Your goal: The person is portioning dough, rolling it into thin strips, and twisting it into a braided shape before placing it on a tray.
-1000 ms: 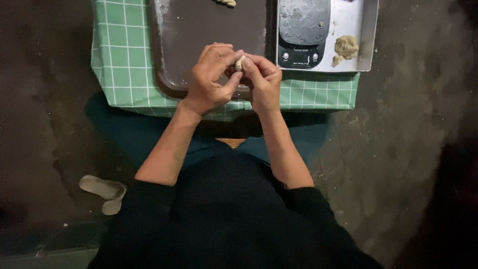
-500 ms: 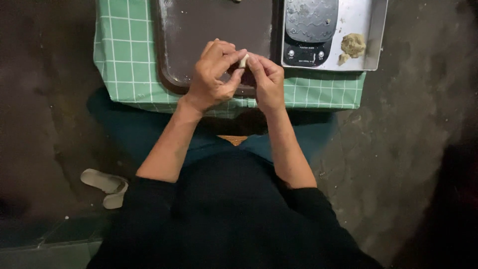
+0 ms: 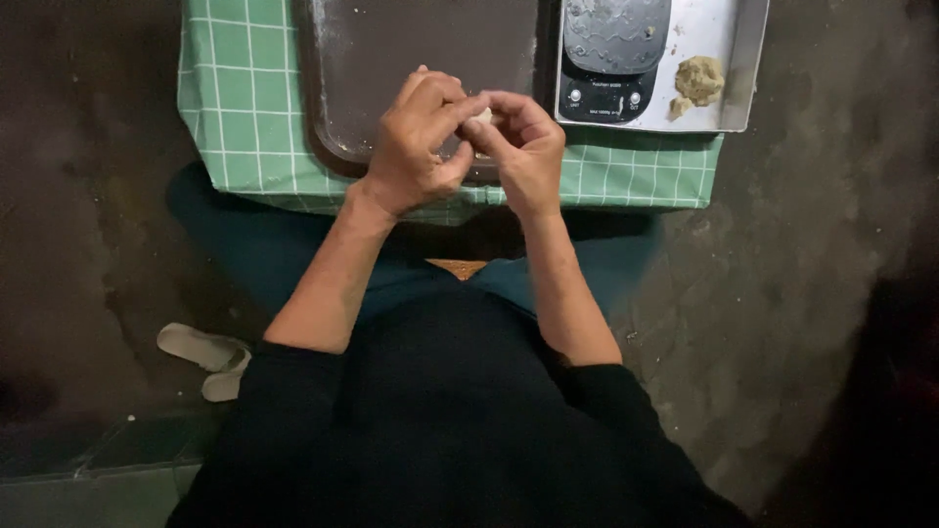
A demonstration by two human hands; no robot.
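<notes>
Over front edge of brown tray point(image 3: 391, 59), I see left hand point(image 3: 419, 137) and right hand point(image 3: 523, 147) pinched shut together on small dough piece point(image 3: 482, 115). Shaping step in hand, I judge. Next calls for gentle fingertip pressure. Scale point(image 3: 611, 54), dough lump point(image 3: 700, 78) beyond right hand.

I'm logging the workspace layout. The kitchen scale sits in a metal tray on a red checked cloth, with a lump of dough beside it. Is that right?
Not quite: the checked cloth is green, not red, as the head view shows. The kitchen scale does sit in the metal tray, with the lump of dough beside it.
</notes>
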